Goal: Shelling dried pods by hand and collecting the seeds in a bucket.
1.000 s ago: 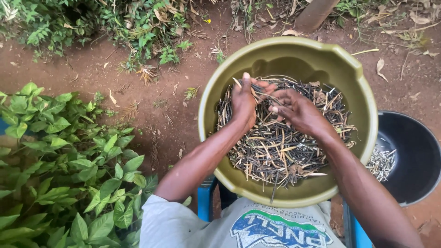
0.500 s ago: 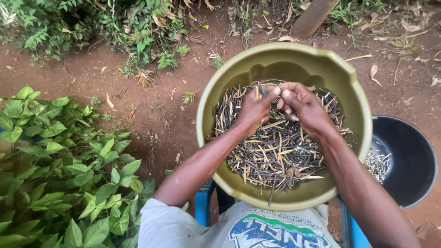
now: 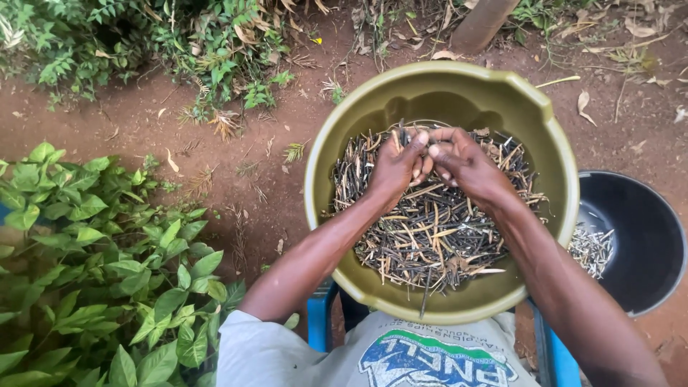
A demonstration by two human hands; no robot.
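A large olive-green basin [image 3: 337,154] rests on my lap, filled with several thin dry dark pods [image 3: 430,236]. My left hand [image 3: 396,166] and my right hand [image 3: 466,163] meet over the far side of the pile, fingertips pressed together. Both pinch the same slender dry pod [image 3: 403,136] between thumbs and fingers. The rest of the pods lie loose under my wrists.
A black bucket [image 3: 645,236] with a few pod pieces inside stands on the ground at my right. Leafy green plants [image 3: 93,272] crowd the left. Bare red soil [image 3: 236,165] and a tree trunk base [image 3: 480,21] lie ahead. Blue chair edges [image 3: 320,322] show below.
Both hands shifted slightly toward the middle of the basin's far side and closed tighter together on a pod. The basin stays on my lap.
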